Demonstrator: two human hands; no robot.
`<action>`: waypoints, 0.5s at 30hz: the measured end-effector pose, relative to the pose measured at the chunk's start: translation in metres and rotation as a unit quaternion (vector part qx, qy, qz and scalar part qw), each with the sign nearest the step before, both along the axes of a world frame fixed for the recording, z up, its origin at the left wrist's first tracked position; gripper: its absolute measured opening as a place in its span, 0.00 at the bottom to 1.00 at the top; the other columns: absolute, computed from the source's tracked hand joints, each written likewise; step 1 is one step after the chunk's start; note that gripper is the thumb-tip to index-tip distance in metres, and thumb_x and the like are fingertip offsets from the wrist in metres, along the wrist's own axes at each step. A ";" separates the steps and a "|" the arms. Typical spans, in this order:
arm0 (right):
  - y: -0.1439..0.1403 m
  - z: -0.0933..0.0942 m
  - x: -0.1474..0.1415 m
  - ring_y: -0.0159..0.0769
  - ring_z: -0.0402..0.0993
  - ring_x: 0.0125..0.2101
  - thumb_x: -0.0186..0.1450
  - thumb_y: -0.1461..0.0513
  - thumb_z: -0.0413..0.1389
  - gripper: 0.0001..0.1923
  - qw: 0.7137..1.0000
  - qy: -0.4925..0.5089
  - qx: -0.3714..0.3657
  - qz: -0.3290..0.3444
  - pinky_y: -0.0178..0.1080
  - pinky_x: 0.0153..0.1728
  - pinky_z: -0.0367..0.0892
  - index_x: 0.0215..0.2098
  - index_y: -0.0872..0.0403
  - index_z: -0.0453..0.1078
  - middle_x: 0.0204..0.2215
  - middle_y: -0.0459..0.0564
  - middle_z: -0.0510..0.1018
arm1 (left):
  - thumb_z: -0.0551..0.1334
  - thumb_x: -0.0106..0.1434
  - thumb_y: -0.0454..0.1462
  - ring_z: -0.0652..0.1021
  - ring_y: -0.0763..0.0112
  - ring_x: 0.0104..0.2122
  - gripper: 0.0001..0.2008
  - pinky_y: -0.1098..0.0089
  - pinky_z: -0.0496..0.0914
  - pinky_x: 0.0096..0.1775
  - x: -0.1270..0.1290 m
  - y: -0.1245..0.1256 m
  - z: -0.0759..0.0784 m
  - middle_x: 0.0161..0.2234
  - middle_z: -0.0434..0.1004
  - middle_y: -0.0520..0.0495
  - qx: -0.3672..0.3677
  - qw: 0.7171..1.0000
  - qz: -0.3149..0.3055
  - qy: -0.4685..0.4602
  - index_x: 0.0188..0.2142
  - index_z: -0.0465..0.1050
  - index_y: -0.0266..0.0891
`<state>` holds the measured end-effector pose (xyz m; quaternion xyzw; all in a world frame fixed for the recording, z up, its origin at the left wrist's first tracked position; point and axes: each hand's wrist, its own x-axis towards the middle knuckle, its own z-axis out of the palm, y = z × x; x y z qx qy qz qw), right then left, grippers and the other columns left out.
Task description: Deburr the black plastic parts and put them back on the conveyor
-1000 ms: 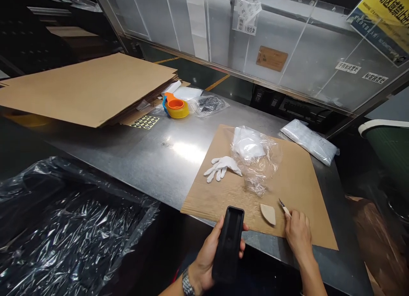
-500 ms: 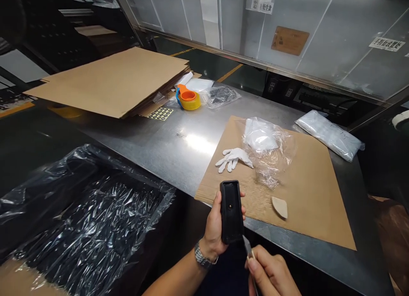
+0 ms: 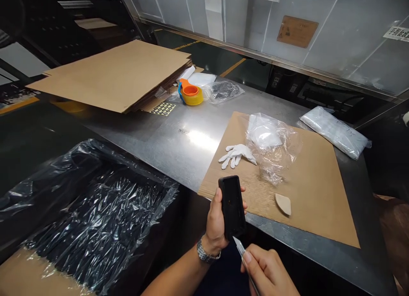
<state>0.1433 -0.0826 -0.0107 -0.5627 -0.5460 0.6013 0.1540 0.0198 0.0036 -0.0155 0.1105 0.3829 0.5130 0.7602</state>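
Observation:
A black rectangular tray-like part [image 3: 232, 206], hollow with a raised rim, stands tilted upright in my left hand [image 3: 215, 223], whose fingers wrap round its sides. In my right hand [image 3: 266, 268] is a utility knife [image 3: 240, 250], pinched between thumb and fingers. Its blade tip points up and lies close to the lower edge of the black part; whether they touch I cannot tell. On the cardboard sheet [image 3: 316, 202] beyond my hands are a white glove [image 3: 236, 155], a crumpled clear plastic bag [image 3: 273, 159] and a small tan wedge-shaped piece [image 3: 283, 204].
Flat cardboard sheets [image 3: 118, 76] are stacked at the table's far left. Near them are an orange and yellow tape dispenser [image 3: 191, 93] and a sticker sheet [image 3: 162, 108]. A plastic-lined box [image 3: 96, 219] stands at lower left. A wrapped plastic bundle [image 3: 335, 132] lies at right.
The knife tip has shifted left along the lower edge of the black part. The black part has tilted slightly in my left hand. The view has turned slightly.

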 end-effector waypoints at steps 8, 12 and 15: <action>0.002 0.000 0.002 0.26 0.58 0.12 0.67 0.51 0.41 0.20 0.999 -0.026 0.035 0.021 0.29 0.14 0.50 0.25 0.51 0.62 0.09 0.38 0.58 | 0.53 0.57 0.56 0.74 0.71 0.20 0.30 0.75 0.66 0.23 -0.002 -0.002 -0.003 0.22 0.76 0.43 0.002 0.999 0.025 0.032 0.43 0.71 0.30; 0.004 0.003 0.000 0.28 0.61 0.15 0.68 0.52 0.39 0.20 0.994 -0.076 0.066 0.048 0.29 0.20 0.56 0.24 0.51 0.62 0.09 0.39 0.59 | 0.54 0.56 0.55 0.74 0.70 0.20 0.30 0.74 0.66 0.22 -0.003 -0.003 -0.004 0.22 0.76 0.44 0.014 0.998 0.039 0.052 0.43 0.70 0.31; 0.007 0.006 -0.002 0.29 0.63 0.18 0.68 0.52 0.37 0.22 0.990 -0.099 0.080 0.059 0.30 0.25 0.59 0.24 0.52 0.62 0.10 0.41 0.62 | 0.55 0.56 0.54 0.74 0.71 0.21 0.28 0.74 0.66 0.22 -0.003 -0.004 -0.005 0.24 0.77 0.45 0.020 0.997 0.050 0.047 0.44 0.69 0.32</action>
